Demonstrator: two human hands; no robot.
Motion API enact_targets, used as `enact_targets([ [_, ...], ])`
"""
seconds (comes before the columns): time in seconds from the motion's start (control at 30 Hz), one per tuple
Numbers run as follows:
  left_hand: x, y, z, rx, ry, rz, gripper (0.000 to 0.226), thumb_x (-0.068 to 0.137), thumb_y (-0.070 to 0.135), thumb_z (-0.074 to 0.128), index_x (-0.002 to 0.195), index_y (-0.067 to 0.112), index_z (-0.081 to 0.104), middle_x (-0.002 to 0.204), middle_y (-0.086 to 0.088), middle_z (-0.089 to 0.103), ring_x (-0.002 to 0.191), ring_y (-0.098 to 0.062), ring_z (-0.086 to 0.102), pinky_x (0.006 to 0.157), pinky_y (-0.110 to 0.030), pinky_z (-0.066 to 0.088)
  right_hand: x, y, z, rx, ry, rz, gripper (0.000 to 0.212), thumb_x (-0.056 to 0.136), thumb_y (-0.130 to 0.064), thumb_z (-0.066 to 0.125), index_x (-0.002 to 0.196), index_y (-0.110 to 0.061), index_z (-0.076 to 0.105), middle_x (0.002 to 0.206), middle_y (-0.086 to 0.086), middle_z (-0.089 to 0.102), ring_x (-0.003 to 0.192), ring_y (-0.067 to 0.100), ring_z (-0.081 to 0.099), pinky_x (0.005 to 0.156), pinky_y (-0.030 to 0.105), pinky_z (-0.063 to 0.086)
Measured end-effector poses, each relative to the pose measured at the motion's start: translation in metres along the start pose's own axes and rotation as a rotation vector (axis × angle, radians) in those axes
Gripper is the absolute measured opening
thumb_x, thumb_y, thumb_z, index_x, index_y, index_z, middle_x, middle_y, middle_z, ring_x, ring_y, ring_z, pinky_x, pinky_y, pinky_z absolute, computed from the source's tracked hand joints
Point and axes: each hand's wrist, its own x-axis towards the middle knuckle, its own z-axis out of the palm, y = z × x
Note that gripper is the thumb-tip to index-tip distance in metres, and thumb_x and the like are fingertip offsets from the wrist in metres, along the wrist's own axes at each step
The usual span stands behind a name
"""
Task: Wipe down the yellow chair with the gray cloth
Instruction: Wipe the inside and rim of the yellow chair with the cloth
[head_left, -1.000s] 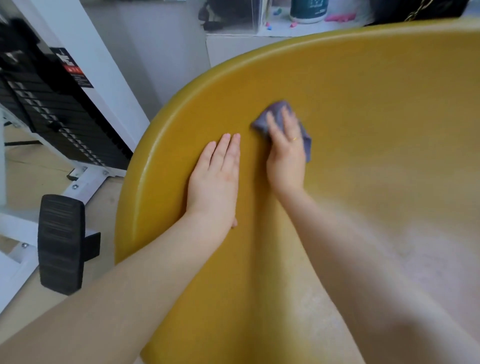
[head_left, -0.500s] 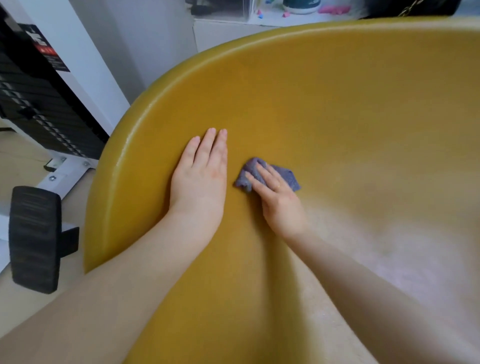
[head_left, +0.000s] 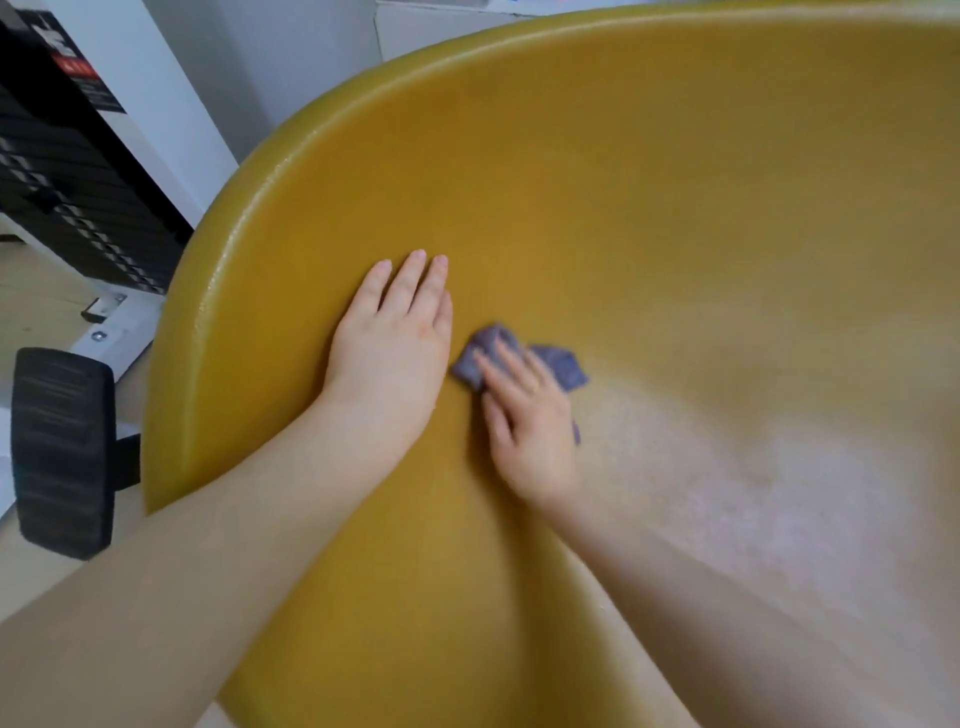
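Note:
The yellow chair (head_left: 649, 197) fills most of the view, its curved shell seen from close above. My left hand (head_left: 392, 338) lies flat on the shell near its left rim, fingers together and holding nothing. Just to its right, my right hand (head_left: 530, 415) presses the small gray cloth (head_left: 563, 366) against the chair surface. Only the cloth's edges show past the fingers; the rest is hidden under the hand.
A white and black weight machine (head_left: 78, 171) stands to the left of the chair. A black ribbed pad (head_left: 62, 452) on its frame sits low at the left edge. A pale wall (head_left: 291, 62) is behind the chair's rim.
My right hand has dragged the cloth down the chair shell, from above the left hand's fingertips to beside its palm. The left hand has stayed flat in place.

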Motion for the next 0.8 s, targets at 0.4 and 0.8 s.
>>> enact_targets([
  [0.4,-0.009,0.011,0.016,0.141,-0.223,0.179,0.110,0.073,0.060,0.065,0.150,0.021,-0.002,0.154,-0.012,-0.023,0.144,-0.027,-0.014,0.117,-0.039,-0.004,0.001,0.053,-0.002,-0.051,0.003,-0.123,0.045,0.099,-0.034,0.034,0.113,-0.005,0.065,0.123,0.024,0.057,0.116,0.041,0.052,0.108,0.032,0.026],
  [0.8,-0.002,0.019,0.017,0.095,-0.240,0.202,0.115,0.071,0.058,0.069,0.150,0.014,-0.002,0.153,-0.016,-0.023,0.144,-0.026,-0.014,0.117,-0.034,-0.003,-0.086,0.025,-0.023,-0.023,-0.239,-0.068,0.041,0.099,-0.039,0.029,0.126,-0.025,0.056,0.133,0.005,0.054,0.121,0.031,0.044,0.106,0.051,0.025],
])
